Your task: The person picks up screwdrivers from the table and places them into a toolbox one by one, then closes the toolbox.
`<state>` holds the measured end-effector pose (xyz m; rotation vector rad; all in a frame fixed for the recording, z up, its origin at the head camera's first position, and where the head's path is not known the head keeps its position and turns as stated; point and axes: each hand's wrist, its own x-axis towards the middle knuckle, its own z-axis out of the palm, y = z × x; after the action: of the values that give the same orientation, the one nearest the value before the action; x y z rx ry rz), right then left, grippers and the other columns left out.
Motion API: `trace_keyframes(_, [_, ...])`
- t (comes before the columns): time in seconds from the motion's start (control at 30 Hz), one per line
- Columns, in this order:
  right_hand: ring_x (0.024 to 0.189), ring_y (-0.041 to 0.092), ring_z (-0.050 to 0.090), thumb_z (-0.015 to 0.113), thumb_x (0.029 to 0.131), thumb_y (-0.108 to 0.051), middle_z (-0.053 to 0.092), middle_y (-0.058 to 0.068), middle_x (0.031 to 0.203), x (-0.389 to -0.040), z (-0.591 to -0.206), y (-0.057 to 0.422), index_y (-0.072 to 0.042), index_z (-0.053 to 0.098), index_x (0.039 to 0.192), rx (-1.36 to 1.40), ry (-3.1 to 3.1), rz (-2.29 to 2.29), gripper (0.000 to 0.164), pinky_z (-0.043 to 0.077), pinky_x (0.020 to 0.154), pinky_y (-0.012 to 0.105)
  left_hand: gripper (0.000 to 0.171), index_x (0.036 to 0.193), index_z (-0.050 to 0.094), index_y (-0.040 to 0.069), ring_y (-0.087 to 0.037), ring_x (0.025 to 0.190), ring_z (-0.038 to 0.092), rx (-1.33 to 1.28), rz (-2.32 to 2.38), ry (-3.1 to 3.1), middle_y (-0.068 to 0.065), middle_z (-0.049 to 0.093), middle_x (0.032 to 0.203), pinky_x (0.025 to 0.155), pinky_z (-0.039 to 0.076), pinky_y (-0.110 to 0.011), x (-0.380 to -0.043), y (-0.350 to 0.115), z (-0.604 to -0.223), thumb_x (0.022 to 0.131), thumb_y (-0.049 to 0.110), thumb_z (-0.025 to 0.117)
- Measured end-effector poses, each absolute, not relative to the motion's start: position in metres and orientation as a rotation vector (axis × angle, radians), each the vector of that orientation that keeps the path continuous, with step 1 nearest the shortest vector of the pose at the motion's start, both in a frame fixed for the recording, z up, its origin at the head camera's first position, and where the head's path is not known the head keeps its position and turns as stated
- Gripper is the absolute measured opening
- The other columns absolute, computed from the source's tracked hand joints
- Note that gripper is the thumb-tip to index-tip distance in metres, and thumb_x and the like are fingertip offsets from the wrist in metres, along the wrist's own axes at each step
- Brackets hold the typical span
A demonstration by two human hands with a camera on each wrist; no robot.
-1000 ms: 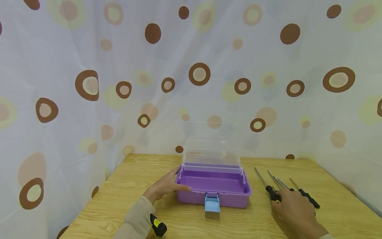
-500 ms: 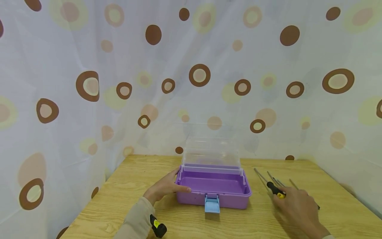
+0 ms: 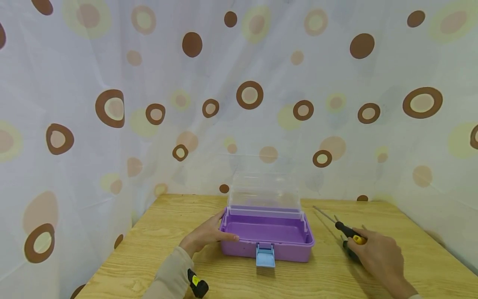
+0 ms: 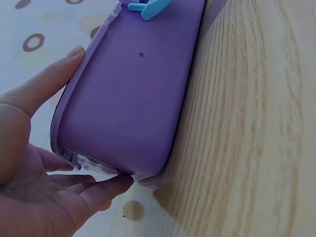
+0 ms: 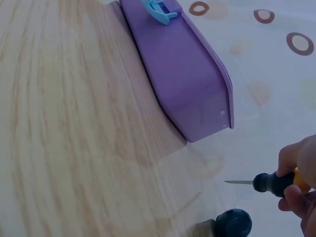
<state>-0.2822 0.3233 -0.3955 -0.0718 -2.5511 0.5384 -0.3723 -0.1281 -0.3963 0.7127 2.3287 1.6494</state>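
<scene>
A purple toolbox (image 3: 267,250) with a pale blue latch (image 3: 265,257) stands on the table, its clear lid (image 3: 265,191) raised. My left hand (image 3: 207,234) holds its left end, thumb on the front rim and fingers against the end wall, as the left wrist view (image 4: 44,192) shows. To the box's right, my right hand (image 3: 381,255) grips a screwdriver (image 3: 344,229) by its black-and-yellow handle, shaft pointing away and left, raised over the table. In the right wrist view, thumb and fingers close round the screwdriver handle (image 5: 273,183). The box's inside shows only bare purple floor.
Beneath the right hand lies a dark-handled tool (image 3: 350,250); further thin shafts show beyond, mostly hidden by the hand. A small black-and-yellow object (image 3: 198,284) sits by the left sleeve. A spotted curtain (image 3: 261,124) hangs behind the wooden table (image 3: 179,207).
My right hand has picked up the black-and-yellow screwdriver, lifting it and shifting slightly right. My left hand and the toolbox stay where they were.
</scene>
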Motion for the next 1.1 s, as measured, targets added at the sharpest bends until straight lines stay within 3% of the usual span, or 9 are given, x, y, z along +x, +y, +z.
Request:
trace_keyframes(0.23, [0.041,0.017,0.035,0.072,0.093,-0.030,0.050,-0.002,0.053,-0.285,-0.398,0.336,0.006,0.071,0.122,-0.040,-2.479,0.578,0.047,0.028,0.038,0.028,0.109,0.165,0.016,0.005,-0.039,0.145,0.034,0.712,1.642,2.332,-0.020,0.035,0.161,0.119,0.019,-0.063,-0.371,-0.128,-0.396,0.084,0.022,0.087])
trace_keyframes(0.37, [0.041,0.018,0.035,0.070,0.094,-0.031,0.069,0.019,0.073,-0.286,-0.396,0.344,0.005,0.071,0.123,-0.043,-2.447,0.623,0.046,0.025,0.039,0.027,0.109,0.166,0.016,0.006,-0.039,0.145,0.034,0.707,1.640,2.332,-0.020,0.035,0.161,0.119,0.019,-0.063,-0.371,-0.129,-0.396,0.084,0.023,0.087])
trace_keyframes(0.47, [0.041,0.019,0.038,0.069,0.096,-0.032,0.070,0.033,0.099,-0.285,-0.392,0.349,0.004,0.070,0.126,-0.072,-2.449,0.663,0.047,0.026,0.040,0.027,0.109,0.166,0.017,0.006,-0.039,0.145,0.034,0.701,1.640,2.334,-0.020,0.035,0.162,0.119,0.019,-0.063,-0.371,-0.129,-0.396,0.084,0.023,0.087])
trace_keyframes(0.5, [0.042,0.019,0.040,0.069,0.097,-0.032,0.071,0.032,0.097,-0.284,-0.391,0.351,0.005,0.070,0.126,-0.081,-2.447,0.685,0.047,0.027,0.040,0.028,0.109,0.166,0.017,0.006,-0.039,0.145,0.034,0.699,1.640,2.335,-0.019,0.035,0.162,0.119,0.020,-0.063,-0.371,-0.129,-0.396,0.084,0.022,0.087])
trace_keyframes(0.7, [0.055,0.021,0.066,0.067,0.100,-0.033,0.074,0.012,0.083,-0.282,-0.382,0.359,0.006,0.063,0.135,-0.169,-2.451,0.908,0.052,0.041,0.043,0.033,0.108,0.166,0.017,0.007,-0.040,0.146,0.032,0.684,1.639,2.347,-0.019,0.034,0.163,0.119,0.019,-0.064,-0.371,-0.129,-0.396,0.084,0.022,0.087])
trace_keyframes(0.87, [0.066,0.021,0.075,0.069,0.101,-0.034,0.077,0.013,0.088,-0.281,-0.377,0.365,0.006,0.055,0.144,-0.210,-2.387,1.180,0.061,0.059,0.054,0.033,0.110,0.166,0.017,0.008,-0.041,0.146,0.032,0.684,1.627,2.366,-0.019,0.034,0.163,0.118,0.018,-0.065,-0.372,-0.129,-0.397,0.083,0.025,0.088])
trace_keyframes(0.9, [0.066,0.020,0.075,0.070,0.100,-0.034,0.077,0.011,0.087,-0.281,-0.376,0.366,0.005,0.056,0.144,-0.212,-2.364,1.231,0.061,0.060,0.056,0.032,0.110,0.166,0.017,0.008,-0.041,0.146,0.032,0.688,1.625,2.368,-0.019,0.034,0.163,0.119,0.018,-0.065,-0.372,-0.129,-0.397,0.083,0.025,0.088])
trace_keyframes(0.97, [0.066,0.016,0.074,0.072,0.100,-0.032,0.077,0.003,0.084,-0.280,-0.375,0.369,-0.009,0.064,0.142,-0.196,-2.306,1.333,0.049,0.061,0.060,0.031,0.110,0.166,0.017,0.008,-0.040,0.146,0.032,0.695,1.625,2.365,-0.018,0.034,0.162,0.119,0.017,-0.065,-0.373,-0.129,-0.397,0.083,0.025,0.088])
trace_keyframes(1.1, [0.067,0.008,0.073,0.077,0.097,-0.029,0.074,-0.012,0.080,-0.278,-0.373,0.372,-0.043,0.072,0.114,-0.139,-2.190,1.503,0.023,0.060,0.061,0.026,0.110,0.166,0.017,0.008,-0.038,0.147,0.032,0.707,1.627,2.356,-0.018,0.035,0.162,0.120,0.017,-0.063,-0.374,-0.129,-0.398,0.084,0.025,0.088])
